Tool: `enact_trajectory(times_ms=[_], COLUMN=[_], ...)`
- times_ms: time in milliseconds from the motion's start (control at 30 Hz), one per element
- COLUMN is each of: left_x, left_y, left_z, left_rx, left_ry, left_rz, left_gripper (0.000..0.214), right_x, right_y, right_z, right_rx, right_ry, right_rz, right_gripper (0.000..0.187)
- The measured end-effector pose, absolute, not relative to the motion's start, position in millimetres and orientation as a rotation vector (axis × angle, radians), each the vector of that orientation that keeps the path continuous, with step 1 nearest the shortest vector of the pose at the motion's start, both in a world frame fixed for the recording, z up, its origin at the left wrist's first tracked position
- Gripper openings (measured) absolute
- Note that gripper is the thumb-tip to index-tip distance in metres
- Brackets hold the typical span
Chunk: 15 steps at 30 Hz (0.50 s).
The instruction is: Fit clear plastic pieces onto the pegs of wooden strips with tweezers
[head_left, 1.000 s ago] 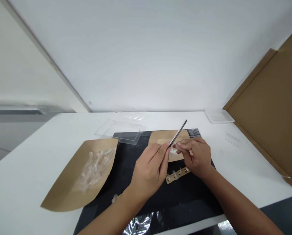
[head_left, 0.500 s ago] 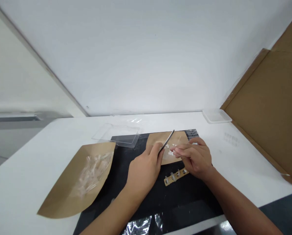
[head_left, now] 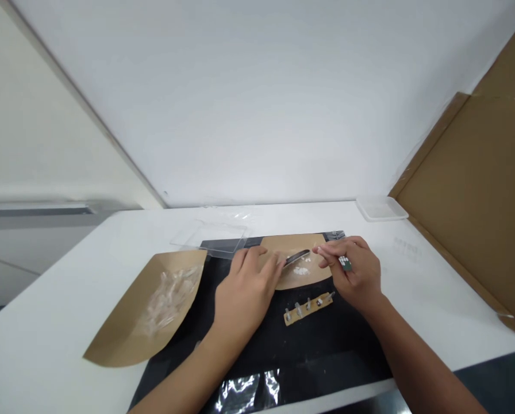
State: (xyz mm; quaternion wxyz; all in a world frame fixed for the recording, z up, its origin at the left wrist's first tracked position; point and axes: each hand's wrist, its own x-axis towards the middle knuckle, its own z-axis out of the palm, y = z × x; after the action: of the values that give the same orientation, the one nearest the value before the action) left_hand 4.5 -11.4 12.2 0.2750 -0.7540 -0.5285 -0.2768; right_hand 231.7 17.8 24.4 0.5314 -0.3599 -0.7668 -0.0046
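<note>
Black spatula [head_left: 298,257] sits in the left hand [head_left: 244,296] over kraft paper [head_left: 292,244].

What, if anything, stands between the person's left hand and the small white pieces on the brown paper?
Nothing visible stands in the way. The left hand grips a slim dark tool, whose end lies just above the small white pieces on the brown paper.

Left hand [head_left: 245,293] grips a dark flat tool [head_left: 298,257] above a brown paper sheet [head_left: 279,244] with white bits [head_left: 300,270]; right hand [head_left: 352,276] is just beside, a small green piece [head_left: 345,263] at its fingers.
</note>
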Motion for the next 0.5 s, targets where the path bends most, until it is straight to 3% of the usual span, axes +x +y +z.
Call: enact_trajectory(times_ms=[500], left_x=[8], left_y=[-14], left_z=[39], left_rx=[-2.063], left_ry=[-1.188], left_rz=[-1.081], left_gripper=[0.032], right_x=[263], right_y=[16], right_z=[33], right_rx=[-0.998], right_ry=[-1.796], right_rz=[0.181], right_gripper=[0.008])
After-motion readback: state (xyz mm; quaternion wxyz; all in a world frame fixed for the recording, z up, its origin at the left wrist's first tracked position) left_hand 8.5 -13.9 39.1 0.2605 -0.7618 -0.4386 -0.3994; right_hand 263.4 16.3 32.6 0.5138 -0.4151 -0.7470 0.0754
